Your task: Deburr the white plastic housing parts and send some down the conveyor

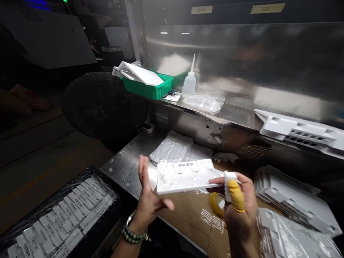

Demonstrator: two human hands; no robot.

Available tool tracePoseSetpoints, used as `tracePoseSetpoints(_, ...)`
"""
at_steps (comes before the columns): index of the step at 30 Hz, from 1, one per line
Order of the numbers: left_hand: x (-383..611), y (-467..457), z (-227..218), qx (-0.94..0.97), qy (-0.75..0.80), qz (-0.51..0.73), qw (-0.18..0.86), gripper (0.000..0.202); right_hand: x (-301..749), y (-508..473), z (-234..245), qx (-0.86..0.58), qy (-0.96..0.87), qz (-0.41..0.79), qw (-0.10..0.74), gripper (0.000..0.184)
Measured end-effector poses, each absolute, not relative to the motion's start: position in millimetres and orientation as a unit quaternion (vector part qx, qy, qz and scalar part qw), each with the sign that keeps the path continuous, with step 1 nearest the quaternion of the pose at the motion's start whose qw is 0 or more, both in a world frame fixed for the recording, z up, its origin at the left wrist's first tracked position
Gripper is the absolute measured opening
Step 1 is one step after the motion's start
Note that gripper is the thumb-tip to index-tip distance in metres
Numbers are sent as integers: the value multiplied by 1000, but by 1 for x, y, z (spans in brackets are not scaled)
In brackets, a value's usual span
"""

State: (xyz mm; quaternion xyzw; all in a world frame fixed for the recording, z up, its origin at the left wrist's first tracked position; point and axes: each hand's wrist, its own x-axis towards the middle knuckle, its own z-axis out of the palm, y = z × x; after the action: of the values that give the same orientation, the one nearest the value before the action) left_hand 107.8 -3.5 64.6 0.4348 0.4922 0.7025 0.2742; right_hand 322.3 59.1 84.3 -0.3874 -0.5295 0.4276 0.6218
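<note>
A white moulded plastic panel (185, 176), with slots and small raised ribs on its face, is held above the bench. My right hand (240, 206) grips the panel's right end; a yellow finger cot (236, 195) covers its thumb. A small white wad (229, 183), perhaps cloth or paper, is pinched in that hand against the panel. At the panel's left end, my left hand (149, 204) has its fingers spread and holds nothing. Whether its palm touches the panel's edge I cannot tell. Below the panel lies a roll of yellow tape (217, 204) on a cardboard sheet (187, 215).
Stacked white panels (297, 199) and bagged ones (296, 237) lie at right. A black-lined box (88, 174) of wrapped panels stands lower left. On the shelf are a green bin (147, 90), a nozzle bottle (189, 84) and another panel (309, 134). Plastic bags (173, 148) lie behind.
</note>
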Motion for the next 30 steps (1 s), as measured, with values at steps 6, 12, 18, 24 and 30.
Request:
tracePoseSetpoints(6,110,7,78,15,263,669,695,73,321,52,66,-324,-622,403,589,21)
tracePoseSetpoints(12,104,14,98,-79,206,696,684,63,322,41,78,-347,-760,332,437,25)
tracePoseSetpoints(18,116,19,104,-10,162,697,698,61,287,11,98,-248,-827,260,432,23)
tracePoseSetpoints(24,119,20,98,35,159,695,700,62,278,9,91,-245,-829,263,429,18)
tracePoseSetpoints(30,119,19,97,43,169,696,697,61,279,12,91,-226,-826,276,437,22)
